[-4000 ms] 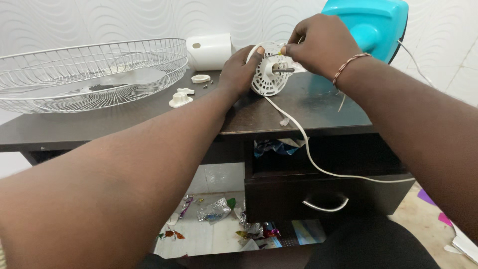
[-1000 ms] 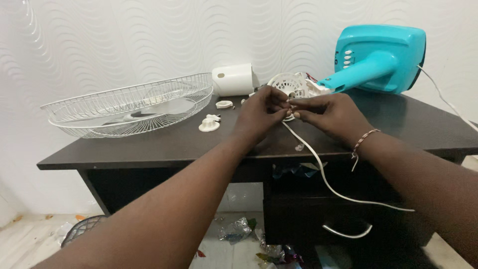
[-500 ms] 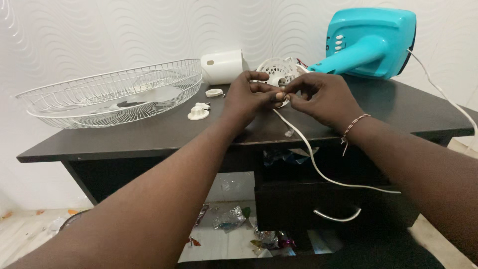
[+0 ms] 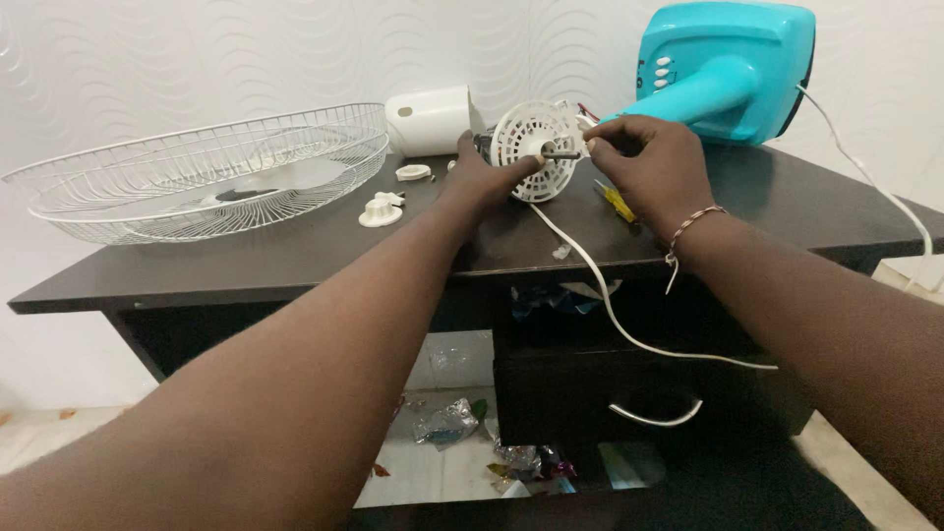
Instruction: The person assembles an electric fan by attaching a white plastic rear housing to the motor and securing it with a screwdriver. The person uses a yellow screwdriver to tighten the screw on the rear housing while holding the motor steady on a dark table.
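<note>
White wavy wall panels are backing a dark table (image 4: 295,258). On it, the left hand (image 4: 482,177) is gripping the white vented motor housing (image 4: 534,149) upright, shaft facing out, seemingly to steady it, while the right hand (image 4: 654,167) is pinching at its edge.

Even, soft indoor light, fairly bright; source not in view. White wall (image 4: 246,49) evenly lit w/o hot spots. Dark desk top (image 4: 295,246) carries a dull sheen, faint reflection under the wire guard (image 4: 197,167). Mild glare on the turquoise fan base (image 4: 728,59). Deep shade below the desk; the drawer front (image 4: 629,393) is nearly black, detail lost. Centre sharp: left hand (image 4: 487,177), right hand (image 4: 654,167), white motor housing (image 4: 536,147). Forearms at btm corners soft, enlarged by wide-angle stretch. Desk edge bows slightly.
</note>
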